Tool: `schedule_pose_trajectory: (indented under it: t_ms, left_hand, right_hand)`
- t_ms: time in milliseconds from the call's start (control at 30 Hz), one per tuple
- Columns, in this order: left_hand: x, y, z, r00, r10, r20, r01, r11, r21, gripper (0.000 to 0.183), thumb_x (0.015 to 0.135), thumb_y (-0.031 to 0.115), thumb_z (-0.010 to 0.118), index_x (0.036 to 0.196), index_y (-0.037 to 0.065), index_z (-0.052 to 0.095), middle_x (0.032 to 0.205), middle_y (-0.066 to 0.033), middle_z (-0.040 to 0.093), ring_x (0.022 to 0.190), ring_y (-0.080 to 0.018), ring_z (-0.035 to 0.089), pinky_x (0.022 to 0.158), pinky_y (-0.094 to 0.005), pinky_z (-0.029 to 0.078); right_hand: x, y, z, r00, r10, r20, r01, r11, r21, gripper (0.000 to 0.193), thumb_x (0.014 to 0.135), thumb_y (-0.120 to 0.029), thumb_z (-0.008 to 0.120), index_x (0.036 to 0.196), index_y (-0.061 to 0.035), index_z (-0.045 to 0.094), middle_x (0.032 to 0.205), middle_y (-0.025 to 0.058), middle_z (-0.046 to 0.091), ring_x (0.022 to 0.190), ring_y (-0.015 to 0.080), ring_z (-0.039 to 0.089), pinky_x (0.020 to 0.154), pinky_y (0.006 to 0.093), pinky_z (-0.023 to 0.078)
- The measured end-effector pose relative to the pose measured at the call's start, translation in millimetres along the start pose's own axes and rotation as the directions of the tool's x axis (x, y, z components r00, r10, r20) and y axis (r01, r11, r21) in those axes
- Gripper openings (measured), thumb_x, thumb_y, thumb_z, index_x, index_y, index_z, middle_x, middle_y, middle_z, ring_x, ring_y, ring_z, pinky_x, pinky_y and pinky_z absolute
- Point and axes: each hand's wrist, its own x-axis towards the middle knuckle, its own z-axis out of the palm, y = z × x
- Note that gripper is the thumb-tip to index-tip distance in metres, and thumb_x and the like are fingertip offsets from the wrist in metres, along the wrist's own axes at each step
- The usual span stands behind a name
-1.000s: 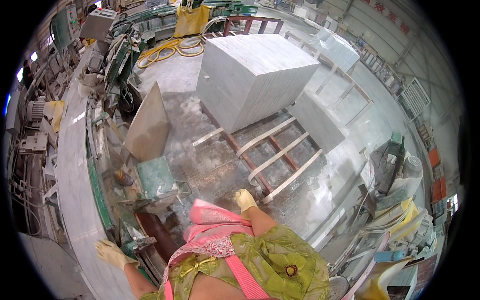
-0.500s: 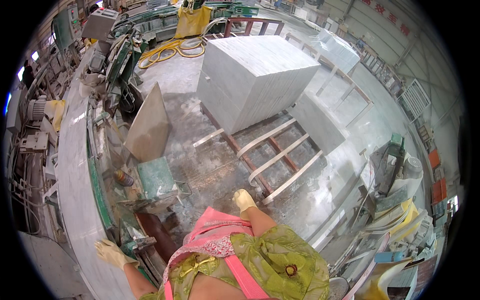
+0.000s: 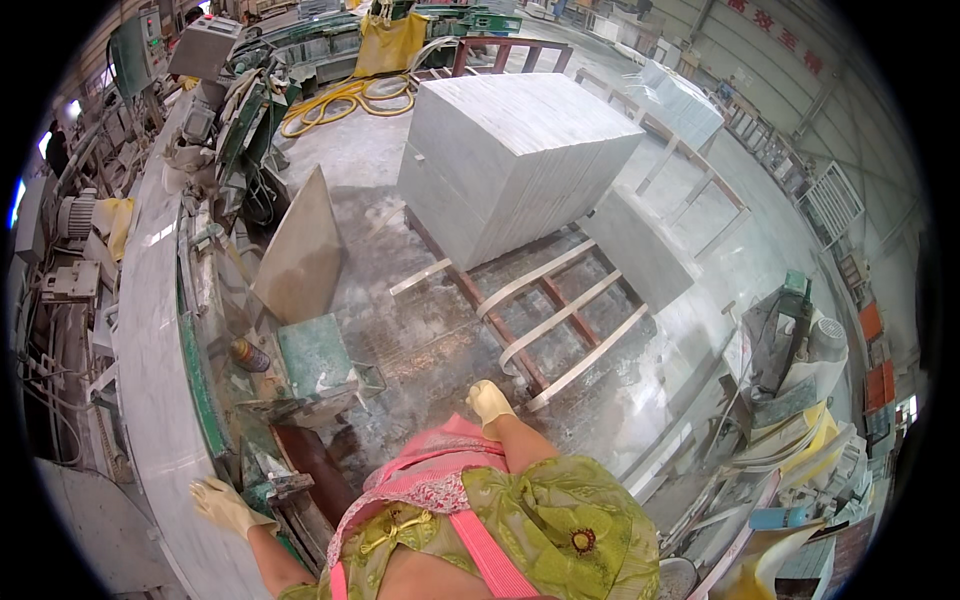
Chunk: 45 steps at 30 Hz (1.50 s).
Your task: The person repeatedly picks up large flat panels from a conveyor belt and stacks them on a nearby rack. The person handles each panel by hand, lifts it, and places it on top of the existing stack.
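Note:
My left hand [image 3: 228, 505], in a cream rubber glove, lies on the long pale stone slab [image 3: 150, 390] that curves along the left side. Its fingers are stretched out over the surface. My right hand [image 3: 490, 402], gloved the same way, hangs in front of my pink apron [image 3: 430, 450] above the wet floor. Those fingers are curled in, and nothing shows in them. Ahead of that hand is a low rack of rusty beams and pale strips [image 3: 535, 355]. A big block of stacked grey-white stone slabs [image 3: 520, 160] rests on its far part.
A tan stone panel [image 3: 305, 250] leans against the machinery at left, beside a green metal box [image 3: 315, 350] and a spray can [image 3: 250, 355]. A yellow hose [image 3: 345, 100] coils behind. Another grey slab [image 3: 640, 250] leans by the block. Scrap and machine parts [image 3: 790, 400] crowd the right.
The view has shifted very slightly. Both hands stay where they were, the left one still on the slab.

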Motion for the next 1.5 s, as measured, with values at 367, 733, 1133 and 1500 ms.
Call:
schedule_pose_trajectory:
  t_ms: [367, 733, 1133, 1500]
  left_hand:
    - [1.9, -1.2, 4.9, 1.000, -0.023, -0.016, 0.024, 0.999, 0.033, 0.051, 0.103, 0.036, 0.034, 0.135, 0.001, 0.053, 0.140, -0.0153, 0.052, 0.134, -0.0264, 0.045, 0.113, -0.0419, 0.030]
    - [3.4, -2.3, 7.3, 0.999, -0.032, 0.032, 0.031, 0.999, 0.023, 0.053, 0.104, 0.036, 0.033, 0.139, 0.001, 0.048, 0.143, -0.0158, 0.049, 0.136, -0.0270, 0.043, 0.114, -0.0429, 0.028]
    - [4.3, -2.4, 8.0, 0.999, -0.033, 0.025, 0.032, 0.998, 0.045, 0.053, 0.104, 0.037, 0.033, 0.139, 0.001, 0.049, 0.144, -0.0148, 0.049, 0.135, -0.0274, 0.043, 0.113, -0.0439, 0.029]
    - [3.2, -1.0, 6.7, 0.999, -0.038, 0.015, 0.038, 0.998, 0.051, 0.052, 0.104, 0.036, 0.033, 0.139, 0.002, 0.049, 0.143, -0.0138, 0.050, 0.136, -0.0269, 0.043, 0.113, -0.0438, 0.029]
  right_hand:
    - [8.2, 6.5, 4.4, 0.999, -0.043, -0.003, 0.043, 0.998, -0.055, 0.031, 0.090, -0.022, 0.046, 0.097, 0.0003, 0.067, 0.090, 0.0219, 0.069, 0.089, 0.0355, 0.067, 0.079, 0.0422, 0.050]
    - [8.4, 5.8, 2.6, 0.994, -0.110, -0.016, 0.107, 0.984, -0.144, 0.036, 0.087, -0.023, 0.046, 0.097, 0.0049, 0.066, 0.086, 0.0200, 0.071, 0.085, 0.0306, 0.068, 0.079, 0.0390, 0.050]
    - [11.5, 7.4, 6.3, 0.973, -0.180, -0.144, 0.152, 0.970, -0.190, 0.033, 0.084, -0.022, 0.048, 0.090, 0.0040, 0.068, 0.085, 0.0260, 0.067, 0.086, 0.0386, 0.066, 0.080, 0.0438, 0.049]
    - [6.5, 8.2, 2.0, 0.989, -0.109, -0.100, 0.089, 0.978, -0.190, 0.031, 0.091, -0.027, 0.050, 0.099, -0.0015, 0.066, 0.103, 0.0264, 0.065, 0.102, 0.0435, 0.060, 0.087, 0.0472, 0.048]
